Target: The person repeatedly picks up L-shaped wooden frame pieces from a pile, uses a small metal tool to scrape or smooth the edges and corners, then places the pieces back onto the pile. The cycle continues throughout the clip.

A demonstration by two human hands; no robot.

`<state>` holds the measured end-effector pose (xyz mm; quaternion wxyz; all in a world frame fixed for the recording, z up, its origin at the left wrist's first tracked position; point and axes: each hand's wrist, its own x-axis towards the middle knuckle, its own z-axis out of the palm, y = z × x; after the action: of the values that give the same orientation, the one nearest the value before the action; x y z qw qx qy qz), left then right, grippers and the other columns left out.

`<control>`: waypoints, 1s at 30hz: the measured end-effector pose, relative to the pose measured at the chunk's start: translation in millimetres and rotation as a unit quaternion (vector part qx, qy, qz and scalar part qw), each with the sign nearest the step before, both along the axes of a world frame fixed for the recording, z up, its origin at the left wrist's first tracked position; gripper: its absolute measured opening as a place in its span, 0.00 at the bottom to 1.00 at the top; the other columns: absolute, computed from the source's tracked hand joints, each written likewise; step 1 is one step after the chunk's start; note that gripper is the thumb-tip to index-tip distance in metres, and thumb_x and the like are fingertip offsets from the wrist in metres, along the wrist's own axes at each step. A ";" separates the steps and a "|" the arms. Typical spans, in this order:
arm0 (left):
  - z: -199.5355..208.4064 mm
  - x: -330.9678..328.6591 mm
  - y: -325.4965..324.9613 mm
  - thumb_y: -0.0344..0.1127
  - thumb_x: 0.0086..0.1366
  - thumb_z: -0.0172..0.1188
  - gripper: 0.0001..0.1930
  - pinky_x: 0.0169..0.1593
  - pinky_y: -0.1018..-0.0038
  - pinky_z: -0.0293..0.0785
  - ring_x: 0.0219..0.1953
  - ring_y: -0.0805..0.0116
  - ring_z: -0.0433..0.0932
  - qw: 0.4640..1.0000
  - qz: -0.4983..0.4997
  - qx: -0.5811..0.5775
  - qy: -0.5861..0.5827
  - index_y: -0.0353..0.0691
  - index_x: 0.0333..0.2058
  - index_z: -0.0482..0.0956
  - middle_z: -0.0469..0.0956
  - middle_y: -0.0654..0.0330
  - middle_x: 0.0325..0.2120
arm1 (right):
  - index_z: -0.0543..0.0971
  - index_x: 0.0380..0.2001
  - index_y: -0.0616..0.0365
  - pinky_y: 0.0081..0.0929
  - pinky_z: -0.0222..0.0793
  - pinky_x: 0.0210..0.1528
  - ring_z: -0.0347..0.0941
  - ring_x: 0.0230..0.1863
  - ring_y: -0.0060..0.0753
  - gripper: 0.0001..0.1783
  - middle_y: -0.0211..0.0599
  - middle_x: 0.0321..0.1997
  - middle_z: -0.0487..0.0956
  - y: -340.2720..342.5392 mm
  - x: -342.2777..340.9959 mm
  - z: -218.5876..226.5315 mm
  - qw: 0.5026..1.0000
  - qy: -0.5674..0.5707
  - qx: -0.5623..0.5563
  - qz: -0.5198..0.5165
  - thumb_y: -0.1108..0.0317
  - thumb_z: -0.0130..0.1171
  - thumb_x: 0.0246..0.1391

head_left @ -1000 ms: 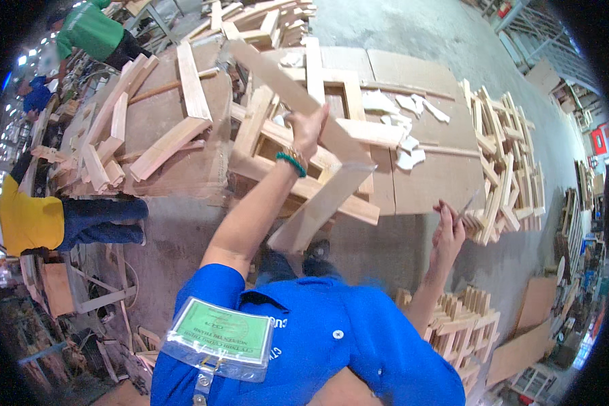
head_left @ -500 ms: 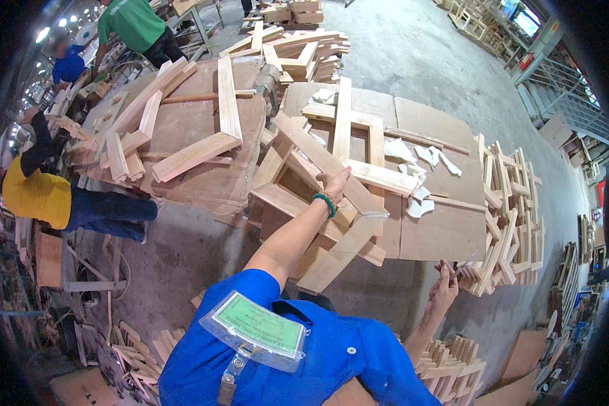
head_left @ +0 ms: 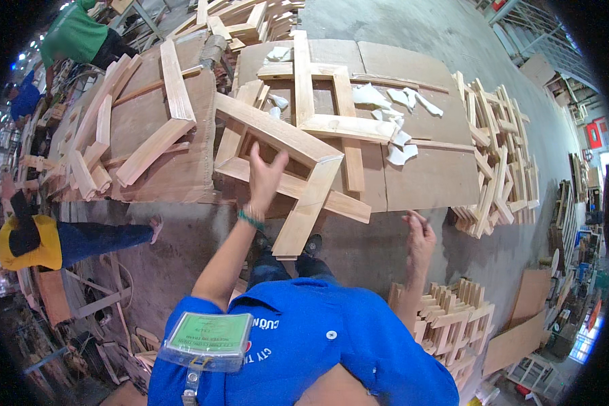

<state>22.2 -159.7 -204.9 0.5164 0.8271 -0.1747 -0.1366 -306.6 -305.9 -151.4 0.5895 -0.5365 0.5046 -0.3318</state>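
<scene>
My left hand (head_left: pixel 267 174) is above the near side of the stacked wooden pieces, thumb and fingers apart, holding nothing. Just beyond it lies an L-shaped wooden frame piece (head_left: pixel 277 130), its near arm slanting past the table edge toward me. Beneath it are more angled wooden pieces (head_left: pixel 240 168). Another L-shaped piece (head_left: pixel 348 126) rests farther back, across other wooden bars. Near the table's front edge, to the right, my right hand (head_left: pixel 421 235) hangs in the air with fingers curled together. Whatever they hold, if anything, is too small to make out.
The table is covered with brown cardboard (head_left: pixel 426 183); crumpled white scraps (head_left: pixel 386 108) lie on it. Wooden frames are stacked at the right (head_left: pixel 497 155) and lower right (head_left: pixel 453 311). More angled pieces (head_left: pixel 176 81) lie on the left table. A person in yellow (head_left: pixel 40 237) is at far left.
My left hand has let go of the L-shaped wooden piece and drawn back toward me and left. My right hand stays near the table edge, fingers still curled. The view has shifted.
</scene>
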 end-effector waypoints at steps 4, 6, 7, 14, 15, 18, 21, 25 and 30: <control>8.7 -92.8 69.2 0.58 0.46 0.68 0.56 0.59 0.61 0.61 0.60 0.43 0.61 0.961 -0.148 0.234 0.021 0.24 0.61 0.49 0.58 0.33 0.57 | 0.80 0.38 0.62 0.16 0.64 0.39 0.71 0.35 0.17 0.12 0.32 0.34 0.81 16.8 31.6 -33.9 0.989 0.012 0.021 0.144 0.65 0.57 0.57; 11.3 -107.2 74.6 0.58 0.44 0.69 0.56 0.56 0.61 0.66 0.55 0.44 0.67 0.936 -0.179 0.292 0.078 0.27 0.61 0.50 0.65 0.35 0.53 | 0.81 0.37 0.63 0.18 0.66 0.42 0.73 0.37 0.19 0.12 0.31 0.34 0.81 28.4 40.5 -56.0 0.971 0.047 0.036 0.230 0.65 0.57 0.56; 7.7 -108.0 77.9 0.57 0.44 0.69 0.54 0.54 0.61 0.68 0.53 0.45 0.70 0.932 -0.182 0.294 0.112 0.29 0.61 0.52 0.68 0.37 0.50 | 0.81 0.37 0.63 0.19 0.67 0.44 0.74 0.38 0.19 0.12 0.31 0.34 0.82 35.4 52.9 -61.1 0.961 0.053 0.034 0.269 0.66 0.57 0.56; -16.4 -121.6 101.5 0.51 0.43 0.68 0.42 0.45 0.60 0.74 0.42 0.51 0.78 0.973 -0.130 0.190 0.016 0.46 0.57 0.64 0.77 0.48 0.42 | 0.81 0.39 0.62 0.20 0.70 0.41 0.76 0.37 0.20 0.11 0.33 0.34 0.82 50.2 69.6 -66.5 0.946 0.165 -0.027 0.277 0.68 0.55 0.56; -17.0 -123.2 101.5 0.51 0.43 0.68 0.41 0.44 0.60 0.74 0.42 0.51 0.78 0.971 -0.134 0.199 0.021 0.46 0.57 0.64 0.78 0.49 0.42 | 0.81 0.39 0.62 0.20 0.70 0.41 0.76 0.37 0.21 0.11 0.33 0.34 0.82 50.0 68.6 -66.5 0.944 0.169 -0.042 0.280 0.68 0.55 0.56; -4.8 -120.9 95.0 0.49 0.43 0.68 0.41 0.45 0.61 0.74 0.42 0.51 0.78 0.962 -0.145 0.228 0.044 0.46 0.57 0.64 0.77 0.49 0.42 | 0.81 0.40 0.57 0.22 0.68 0.32 0.72 0.27 0.18 0.13 0.32 0.24 0.78 51.6 63.9 -70.8 0.953 0.156 -0.026 0.260 0.64 0.59 0.52; -7.2 -120.8 97.2 0.48 0.44 0.68 0.41 0.45 0.61 0.74 0.44 0.52 0.77 0.972 -0.140 0.187 0.027 0.46 0.57 0.62 0.76 0.49 0.44 | 0.81 0.40 0.59 0.24 0.69 0.35 0.74 0.30 0.21 0.14 0.34 0.27 0.80 51.0 64.4 -74.5 0.951 0.140 -0.087 0.260 0.63 0.59 0.53; -2.6 -111.9 101.0 0.54 0.46 0.68 0.46 0.55 0.61 0.66 0.55 0.50 0.68 0.968 -0.143 0.197 -0.060 0.37 0.59 0.59 0.69 0.49 0.53 | 0.81 0.39 0.63 0.26 0.68 0.35 0.72 0.29 0.24 0.14 0.32 0.27 0.79 53.4 69.7 -67.4 0.946 0.174 -0.095 0.256 0.64 0.58 0.55; 14.4 -57.7 116.8 0.43 0.60 0.59 0.15 0.48 0.67 0.71 0.45 0.58 0.76 0.986 -0.140 0.003 -0.094 0.40 0.39 0.77 0.77 0.56 0.42 | 0.81 0.31 0.64 0.18 0.65 0.30 0.71 0.26 0.18 0.11 0.30 0.23 0.79 51.8 77.0 -58.3 0.960 0.146 -0.070 0.229 0.64 0.61 0.54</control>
<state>-35.4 -42.9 -190.4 0.4711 0.8051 -0.3361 -0.1298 -229.6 -254.2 -209.7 0.5305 -0.7202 0.4243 -0.1409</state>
